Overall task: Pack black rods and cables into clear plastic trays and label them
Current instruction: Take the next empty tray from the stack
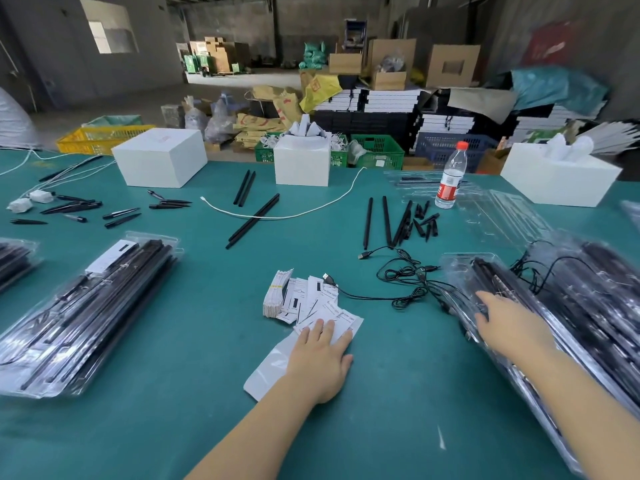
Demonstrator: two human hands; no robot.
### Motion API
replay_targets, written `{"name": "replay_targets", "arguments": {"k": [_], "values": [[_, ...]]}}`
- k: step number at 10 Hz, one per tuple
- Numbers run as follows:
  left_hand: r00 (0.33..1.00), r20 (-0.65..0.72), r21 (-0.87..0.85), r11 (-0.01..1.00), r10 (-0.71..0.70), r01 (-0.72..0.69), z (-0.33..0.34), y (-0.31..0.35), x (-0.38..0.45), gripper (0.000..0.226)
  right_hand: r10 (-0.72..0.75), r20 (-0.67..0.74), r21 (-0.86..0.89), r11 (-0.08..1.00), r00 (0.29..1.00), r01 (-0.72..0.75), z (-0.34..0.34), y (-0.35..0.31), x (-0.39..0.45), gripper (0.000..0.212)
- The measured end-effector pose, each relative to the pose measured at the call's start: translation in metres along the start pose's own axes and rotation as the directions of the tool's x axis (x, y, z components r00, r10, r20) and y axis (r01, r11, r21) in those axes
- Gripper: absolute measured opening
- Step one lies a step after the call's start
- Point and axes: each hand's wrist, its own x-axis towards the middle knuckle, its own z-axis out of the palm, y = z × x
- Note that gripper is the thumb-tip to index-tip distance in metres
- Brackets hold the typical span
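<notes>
Pressing flat with spread fingers of the left hand [320, 358] on the white labels [322, 306], resting the open right hand [509, 320] on the filled tray [491, 289], lying long-axis away to the upper left, labels sitting nearer the left hand.

Left hand [320, 358], right hand [509, 323] flat
</notes>
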Motion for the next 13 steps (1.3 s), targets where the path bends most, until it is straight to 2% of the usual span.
{"name": "replay_targets", "arguments": {"k": [1, 2, 3, 4, 5, 7, 10, 13], "values": [[1.0, 0.02, 0.005, 1.0, 0.0, 0.0, -0.001, 0.0, 0.002, 0.056, -0.033, 0.008, -0.009, 0.999, 0.999, 0.033, 0.005, 0.001, 0.001, 0.068], [0.999, 0.039, 0.011, 1.0, 0.002, -0.003, -0.004, 0.0, 0.004, 0.056, -0.076, 0.068, -0.118, 0.989, 0.995, 0.084, 0.009, -0.006, 0.003, 0.1], [0.999, 0.054, 0.012, 1.0, 0.002, -0.003, -0.005, 0.0, 0.005, 0.056, -0.106, 0.073, -0.163, 0.98, 0.992, 0.116, 0.004, -0.01, 0.006, 0.082], [0.998, 0.062, 0.011, 1.0, 0.002, -0.003, -0.005, 0.0, 0.004, 0.056, -0.094, 0.072, -0.147, 0.984, 0.993, 0.104, -0.003, -0.008, 0.011, 0.048], [0.998, 0.065, 0.011, 1.0, 0.002, -0.003, -0.006, 0.001, 0.003, 0.056, -0.117, -0.015, -0.132, 0.985, 0.993, 0.114, -0.007, -0.004, 0.014, 0.032], [0.997, 0.071, 0.011, 1.0, 0.001, -0.002, -0.008, 0.001, 0.003, 0.056, -0.065, -0.059, -0.089, 0.994, 0.996, 0.06, -0.019, 0.003, 0.023, 0.059], [0.997, 0.08, 0.011, 1.0, -0.003, 0.002, -0.007, 0.0, 0.003, 0.056, 0.042, -0.195, 0.187, 0.982, 0.98, -0.004, -0.077, 0.011, 0.049, 0.065], [0.994, 0.11, 0.018, 1.0, -0.008, 0.006, -0.012, 0.002, 0.003, 0.057, -0.062, -0.397, 0.325, 0.924, 0.916, 0.203, -0.119, -0.025, 0.028, 0.052]]}}
